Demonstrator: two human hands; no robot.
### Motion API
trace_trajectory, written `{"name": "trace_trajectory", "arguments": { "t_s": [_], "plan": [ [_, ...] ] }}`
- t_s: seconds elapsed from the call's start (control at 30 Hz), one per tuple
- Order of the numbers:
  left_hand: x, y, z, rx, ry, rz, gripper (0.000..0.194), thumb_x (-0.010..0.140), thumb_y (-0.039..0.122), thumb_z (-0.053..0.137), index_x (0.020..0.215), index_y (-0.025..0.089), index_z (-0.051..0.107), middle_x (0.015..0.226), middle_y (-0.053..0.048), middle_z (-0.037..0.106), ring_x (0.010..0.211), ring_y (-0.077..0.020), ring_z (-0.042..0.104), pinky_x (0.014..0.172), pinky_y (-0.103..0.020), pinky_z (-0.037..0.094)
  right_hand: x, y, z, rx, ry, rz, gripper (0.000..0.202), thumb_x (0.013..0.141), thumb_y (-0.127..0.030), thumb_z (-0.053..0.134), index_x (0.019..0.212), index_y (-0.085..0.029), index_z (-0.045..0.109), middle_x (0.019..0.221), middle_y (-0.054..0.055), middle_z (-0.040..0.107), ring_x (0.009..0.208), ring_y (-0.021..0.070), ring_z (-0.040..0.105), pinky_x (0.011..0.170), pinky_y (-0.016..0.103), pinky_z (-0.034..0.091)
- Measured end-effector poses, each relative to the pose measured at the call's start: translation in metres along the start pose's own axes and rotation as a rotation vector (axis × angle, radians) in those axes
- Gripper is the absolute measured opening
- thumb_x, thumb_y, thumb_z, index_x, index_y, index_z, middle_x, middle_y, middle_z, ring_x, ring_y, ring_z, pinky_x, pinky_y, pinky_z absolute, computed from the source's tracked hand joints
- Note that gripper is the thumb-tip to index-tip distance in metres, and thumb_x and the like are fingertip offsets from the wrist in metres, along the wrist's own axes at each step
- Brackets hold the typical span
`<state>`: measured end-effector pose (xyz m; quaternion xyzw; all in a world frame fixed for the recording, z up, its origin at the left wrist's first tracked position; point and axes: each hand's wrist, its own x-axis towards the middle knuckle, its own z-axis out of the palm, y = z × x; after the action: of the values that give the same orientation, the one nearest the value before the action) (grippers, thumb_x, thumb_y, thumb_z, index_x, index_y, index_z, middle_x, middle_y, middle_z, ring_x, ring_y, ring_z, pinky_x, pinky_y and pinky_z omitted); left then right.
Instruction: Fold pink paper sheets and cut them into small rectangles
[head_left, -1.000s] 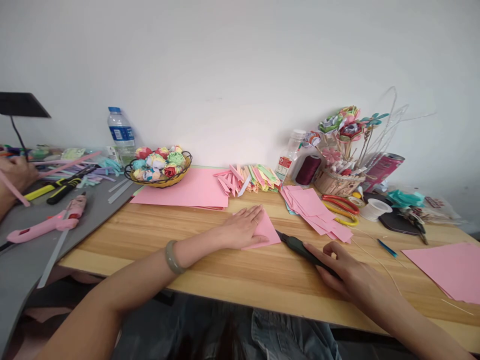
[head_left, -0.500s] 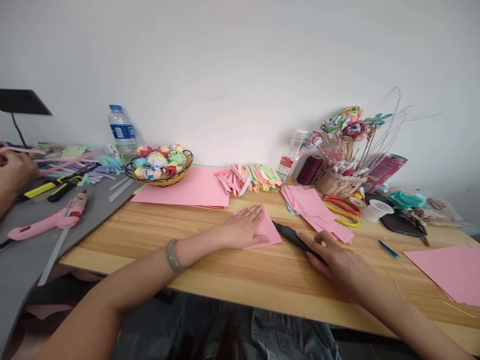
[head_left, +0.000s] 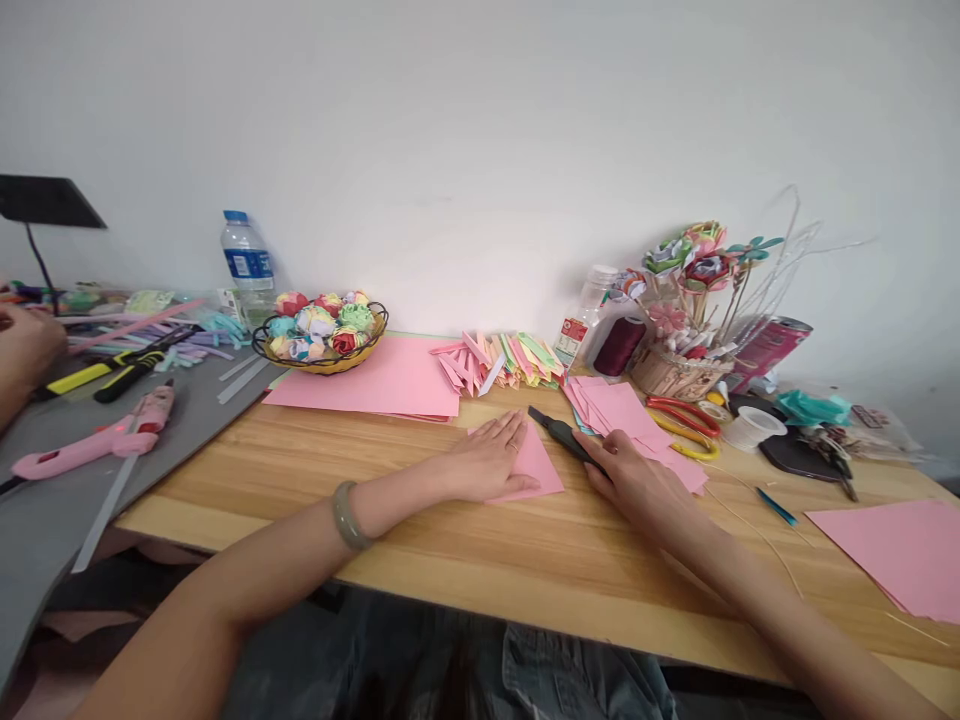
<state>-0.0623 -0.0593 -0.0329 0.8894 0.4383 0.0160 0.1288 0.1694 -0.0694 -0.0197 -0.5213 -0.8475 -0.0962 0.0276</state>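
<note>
My left hand (head_left: 486, 458) lies flat on a small folded piece of pink paper (head_left: 541, 468), pressing it to the wooden table. Its fingers are stretched out and cover much of the paper. In my right hand (head_left: 634, 478) is a dark-handled utility knife (head_left: 566, 440), its dark tip pointing away and to the left. The tip is just past the paper's upper right edge; whether it touches the paper I cannot tell. Close behind the right hand lies a loose stack of cut pink paper pieces (head_left: 619, 410).
Pink sheets (head_left: 420, 385) lie under a basket of paper flowers (head_left: 322, 368). Folded paper strips (head_left: 517, 360) are piled by the wall. Pliers (head_left: 686, 415) and more pink sheets (head_left: 892, 550) are at right. Another person's hand (head_left: 26, 345) is beyond a pink glue gun (head_left: 97, 450).
My right hand has moved forward and left with the utility knife, whose tip went from the paper's right edge to beyond its upper corner. My left hand stays on the paper.
</note>
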Motion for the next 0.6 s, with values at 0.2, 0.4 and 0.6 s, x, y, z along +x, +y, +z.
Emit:
{"name": "trace_trajectory", "arguments": {
  "t_s": [0.2, 0.4, 0.6],
  "plan": [
    [0.002, -0.002, 0.004, 0.007, 0.056, 0.025, 0.076, 0.089, 0.055, 0.026, 0.140, 0.000, 0.013, 0.147, -0.019, 0.009, 0.136, -0.0262, 0.009, 0.110, -0.037, 0.012, 0.012, -0.009, -0.001, -0.017, 0.052, 0.033, 0.043, 0.089, -0.029, 0.035, 0.130, -0.018, 0.042, 0.099, 0.015, 0.052, 0.079, 0.0265, 0.057, 0.056, 0.034, 0.044],
    [0.007, -0.006, 0.006, -0.130, 0.209, 0.016, 0.064, 0.085, 0.041, 0.047, 0.137, 0.009, 0.027, 0.141, -0.017, 0.031, 0.130, -0.0262, 0.028, 0.106, -0.038, 0.022, 0.009, -0.022, -0.006, 0.141, 0.071, -0.056, 0.043, 0.090, -0.034, 0.036, 0.128, -0.016, 0.044, 0.113, 0.014, 0.054, 0.102, 0.0254, 0.051, 0.086, 0.038, 0.041],
    [0.017, -0.019, 0.004, -0.476, 0.451, -0.155, 0.080, 0.063, 0.015, 0.071, 0.135, 0.015, 0.035, 0.124, -0.014, 0.048, 0.114, -0.0270, 0.044, 0.096, -0.039, 0.037, 0.013, -0.035, 0.005, 0.365, 0.034, 0.012, 0.052, 0.084, -0.039, 0.046, 0.128, -0.013, 0.044, 0.104, 0.013, 0.059, 0.097, 0.0257, 0.056, 0.079, 0.037, 0.045]
  ]
}}
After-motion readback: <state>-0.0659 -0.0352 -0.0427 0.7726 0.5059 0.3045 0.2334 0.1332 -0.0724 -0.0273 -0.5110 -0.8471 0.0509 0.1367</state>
